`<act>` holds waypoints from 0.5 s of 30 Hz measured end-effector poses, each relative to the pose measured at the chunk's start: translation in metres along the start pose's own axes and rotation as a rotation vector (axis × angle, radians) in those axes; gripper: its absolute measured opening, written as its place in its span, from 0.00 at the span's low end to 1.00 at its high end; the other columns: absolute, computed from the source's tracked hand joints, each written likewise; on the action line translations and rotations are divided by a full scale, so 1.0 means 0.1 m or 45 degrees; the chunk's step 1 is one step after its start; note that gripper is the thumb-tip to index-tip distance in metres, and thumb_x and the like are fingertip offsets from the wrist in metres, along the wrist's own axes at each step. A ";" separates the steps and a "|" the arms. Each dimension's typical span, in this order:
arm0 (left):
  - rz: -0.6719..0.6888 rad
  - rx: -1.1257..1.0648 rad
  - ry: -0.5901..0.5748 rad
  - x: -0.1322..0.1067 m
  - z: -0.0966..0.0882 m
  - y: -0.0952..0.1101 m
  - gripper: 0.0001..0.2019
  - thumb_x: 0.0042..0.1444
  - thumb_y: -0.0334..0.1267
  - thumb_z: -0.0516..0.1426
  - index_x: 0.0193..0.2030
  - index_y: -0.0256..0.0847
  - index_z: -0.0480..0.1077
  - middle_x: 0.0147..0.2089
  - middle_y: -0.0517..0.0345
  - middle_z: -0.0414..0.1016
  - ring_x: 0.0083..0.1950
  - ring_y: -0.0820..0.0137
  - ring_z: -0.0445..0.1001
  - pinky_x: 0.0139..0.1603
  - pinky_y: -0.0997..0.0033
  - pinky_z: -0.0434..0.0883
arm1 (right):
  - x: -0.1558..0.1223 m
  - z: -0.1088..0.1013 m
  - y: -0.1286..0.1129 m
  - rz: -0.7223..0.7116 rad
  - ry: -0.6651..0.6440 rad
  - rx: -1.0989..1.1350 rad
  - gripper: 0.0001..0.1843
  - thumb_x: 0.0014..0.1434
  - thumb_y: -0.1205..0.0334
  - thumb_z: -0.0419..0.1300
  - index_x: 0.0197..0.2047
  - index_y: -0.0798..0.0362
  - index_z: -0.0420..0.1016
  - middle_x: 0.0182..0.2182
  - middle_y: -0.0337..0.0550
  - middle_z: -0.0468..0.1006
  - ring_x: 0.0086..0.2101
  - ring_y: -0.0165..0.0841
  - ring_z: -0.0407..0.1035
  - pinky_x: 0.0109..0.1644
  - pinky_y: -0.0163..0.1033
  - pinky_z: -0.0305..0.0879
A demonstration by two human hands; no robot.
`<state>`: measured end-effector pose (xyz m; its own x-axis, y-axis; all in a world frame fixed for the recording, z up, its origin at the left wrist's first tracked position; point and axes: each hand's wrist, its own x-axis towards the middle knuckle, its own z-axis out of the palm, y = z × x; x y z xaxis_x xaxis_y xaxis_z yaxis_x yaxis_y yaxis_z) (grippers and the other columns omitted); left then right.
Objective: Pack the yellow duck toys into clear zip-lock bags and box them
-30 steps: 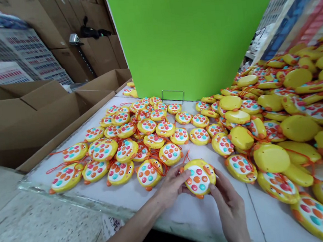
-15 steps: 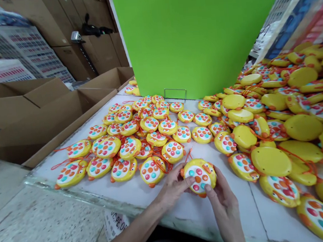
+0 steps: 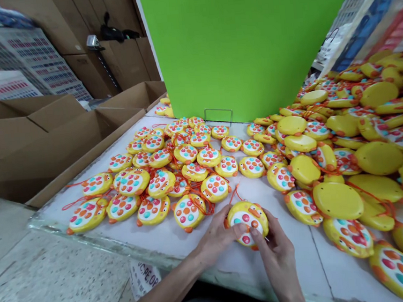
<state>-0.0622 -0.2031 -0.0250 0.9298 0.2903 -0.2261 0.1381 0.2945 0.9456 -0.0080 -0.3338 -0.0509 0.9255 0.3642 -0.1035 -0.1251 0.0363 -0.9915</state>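
Note:
Between my two hands is a yellow duck-shaped button toy (image 3: 248,214) with a white belly of coloured buttons, its face tipped up and to the right, an orange cord trailing behind it. My left hand (image 3: 220,234) grips its left side, with the thumb lying on the buttons. From the right, my right hand (image 3: 277,245) holds the other edge, its thumb pressed on the lower buttons. The fingers under the toy are mostly hidden. Just beyond my left hand lies another duck toy (image 3: 189,212), button side up.
Several like toys spread face up across the white table (image 3: 191,242) at left. A tall heap of them (image 3: 378,158) rises at right, many showing plain yellow backs. A green panel (image 3: 248,43) stands behind a small wire stand (image 3: 218,109). Open cardboard boxes (image 3: 60,149) adjoin the table's left edge.
Both thumbs have shifted over the buttons: the left one farther in, the right one up toward the middle. The toy has tilted slightly in my hands.

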 end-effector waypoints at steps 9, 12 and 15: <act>-0.039 0.021 -0.085 -0.07 -0.14 -0.01 0.24 0.48 0.40 0.63 0.52 0.39 0.66 0.46 0.52 0.73 0.44 0.64 0.72 0.41 0.70 0.70 | -0.03 0.09 0.17 0.087 0.029 0.051 0.34 0.50 0.47 0.62 0.57 0.56 0.64 0.46 0.50 0.76 0.45 0.42 0.71 0.44 0.41 0.71; -0.025 0.019 0.060 -0.02 -0.21 -0.04 0.27 0.49 0.44 0.62 0.56 0.41 0.63 0.50 0.51 0.72 0.46 0.61 0.72 0.43 0.67 0.72 | 0.04 0.14 0.14 0.028 0.012 -0.013 0.33 0.51 0.45 0.60 0.55 0.56 0.67 0.46 0.50 0.76 0.44 0.43 0.71 0.42 0.41 0.71; 0.053 0.115 0.396 0.16 -0.42 0.12 0.30 0.50 0.48 0.60 0.58 0.41 0.61 0.54 0.50 0.70 0.51 0.58 0.70 0.47 0.63 0.72 | 0.13 0.21 -0.05 -0.077 -0.023 -0.089 0.28 0.52 0.46 0.59 0.52 0.55 0.70 0.44 0.50 0.77 0.41 0.41 0.72 0.40 0.41 0.71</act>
<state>-0.0602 -0.1563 -0.0267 0.7885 0.5687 -0.2341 0.1446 0.1985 0.9694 -0.0029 -0.3097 -0.0458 0.9240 0.3799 -0.0426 -0.0435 -0.0063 -0.9990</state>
